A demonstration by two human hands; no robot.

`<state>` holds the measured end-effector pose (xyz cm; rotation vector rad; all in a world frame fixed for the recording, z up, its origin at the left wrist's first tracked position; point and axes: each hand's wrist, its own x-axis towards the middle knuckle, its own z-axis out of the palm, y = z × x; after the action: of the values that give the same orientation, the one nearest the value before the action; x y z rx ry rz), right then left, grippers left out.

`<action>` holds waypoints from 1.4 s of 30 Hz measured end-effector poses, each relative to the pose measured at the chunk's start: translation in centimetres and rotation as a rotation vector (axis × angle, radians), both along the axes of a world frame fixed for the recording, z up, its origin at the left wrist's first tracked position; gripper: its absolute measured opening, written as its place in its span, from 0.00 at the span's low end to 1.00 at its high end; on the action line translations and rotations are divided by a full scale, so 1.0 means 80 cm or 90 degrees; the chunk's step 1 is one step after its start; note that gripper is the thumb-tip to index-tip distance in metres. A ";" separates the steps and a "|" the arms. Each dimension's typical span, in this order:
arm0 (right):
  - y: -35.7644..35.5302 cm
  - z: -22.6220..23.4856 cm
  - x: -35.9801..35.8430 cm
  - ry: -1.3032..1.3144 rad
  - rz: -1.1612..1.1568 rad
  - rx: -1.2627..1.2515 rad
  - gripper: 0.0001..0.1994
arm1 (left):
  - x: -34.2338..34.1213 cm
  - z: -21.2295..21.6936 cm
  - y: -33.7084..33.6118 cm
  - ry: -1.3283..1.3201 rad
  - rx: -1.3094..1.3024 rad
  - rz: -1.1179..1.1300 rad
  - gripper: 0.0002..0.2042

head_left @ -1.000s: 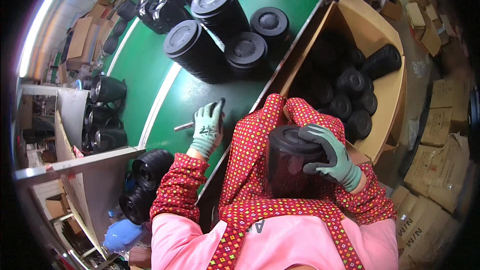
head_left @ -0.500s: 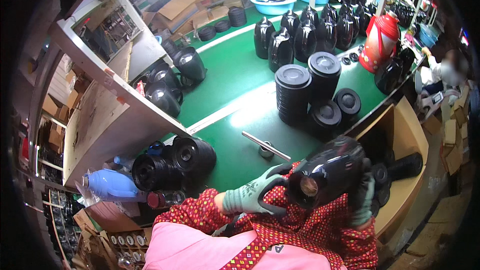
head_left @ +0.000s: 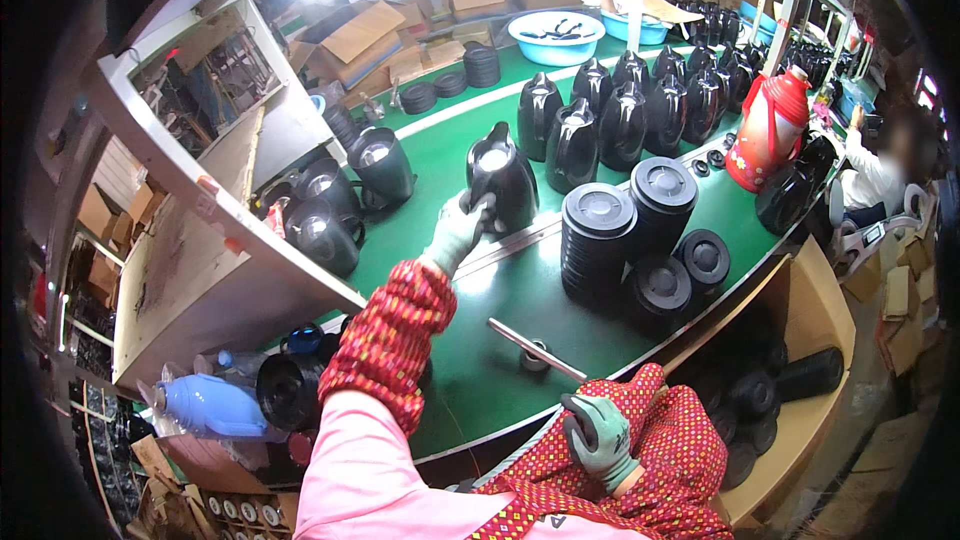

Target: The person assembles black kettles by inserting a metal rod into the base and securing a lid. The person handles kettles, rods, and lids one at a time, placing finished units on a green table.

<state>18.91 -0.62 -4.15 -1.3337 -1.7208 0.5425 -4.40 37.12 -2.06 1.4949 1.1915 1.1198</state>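
Fingers (head_left: 486,212) of the gloved left hand (head_left: 456,232) are wrapped around the near side of a glossy black jug (head_left: 503,180), seemingly at its handle, probably a surer hold than the slick, rounded body. That jug is upright on the smooth green bench (head_left: 480,380), apart from the similar jugs (head_left: 622,127) grouped beyond. Over the patterned cloth apron (head_left: 690,430), the right hand's (head_left: 602,440) fingers curl loosely with nothing visible in them (whether they close fully, I cannot tell). Matte black round lids (head_left: 597,240) are piled flat, likely because their level, ribbed shapes stack steadily. Nearby is a shiny metal rod (head_left: 512,333).
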 end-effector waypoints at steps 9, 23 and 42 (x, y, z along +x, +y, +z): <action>0.010 0.009 0.007 0.002 -0.013 -0.006 0.16 | 0.035 -0.018 0.106 0.339 0.103 0.244 0.30; 0.014 0.006 0.001 -0.016 -0.007 -0.013 0.14 | -0.203 -0.020 0.154 0.710 0.156 0.424 0.33; 0.062 0.153 0.019 0.562 0.088 -0.333 0.32 | -0.007 0.175 -0.371 0.447 0.608 -0.361 0.12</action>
<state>20.41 4.38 8.13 -1.0457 -0.9535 1.4780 -4.97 7.48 11.94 2.8986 0.5098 0.7834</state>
